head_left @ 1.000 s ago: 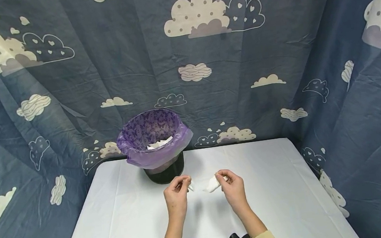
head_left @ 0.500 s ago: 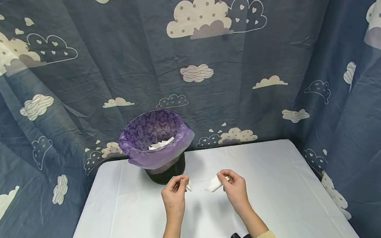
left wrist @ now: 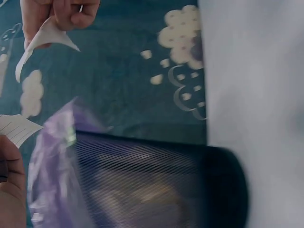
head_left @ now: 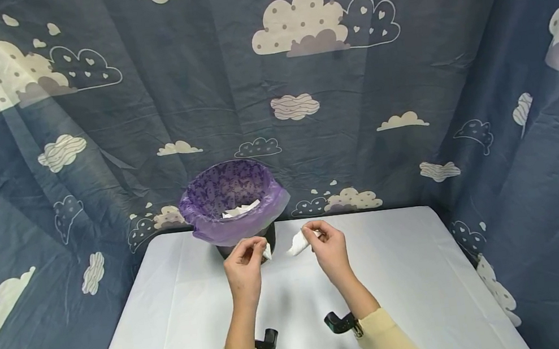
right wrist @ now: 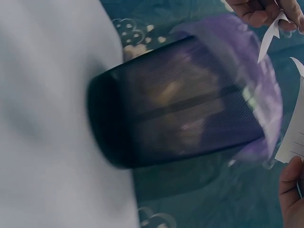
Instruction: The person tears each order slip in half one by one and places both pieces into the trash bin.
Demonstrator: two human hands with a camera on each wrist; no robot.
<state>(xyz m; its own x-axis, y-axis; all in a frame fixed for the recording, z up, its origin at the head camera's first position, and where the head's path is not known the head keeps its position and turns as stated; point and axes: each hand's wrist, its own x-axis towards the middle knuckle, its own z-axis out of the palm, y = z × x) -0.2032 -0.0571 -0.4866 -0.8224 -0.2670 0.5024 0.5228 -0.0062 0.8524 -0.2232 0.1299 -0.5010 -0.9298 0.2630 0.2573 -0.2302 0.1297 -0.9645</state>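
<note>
My left hand pinches a small torn piece of paper between thumb and fingers. To its right, my right hand pinches another torn piece of white paper. A narrow gap separates the two pieces, both held above the table just in front of the wastebasket. Printed lines show on the left hand's paper in the left wrist view, and on the right hand's paper in the right wrist view. The wastebasket is dark mesh with a purple bag folded over its rim.
Several white paper scraps lie inside the lined wastebasket. A white cloth covers the table. Blue curtains with a cloud pattern hang behind and at both sides. Black wrist cameras sit on both forearms.
Both hands have moved forward and up with their paper pieces, closer to the wastebasket. The left hand now partly covers the wastebasket's base.
</note>
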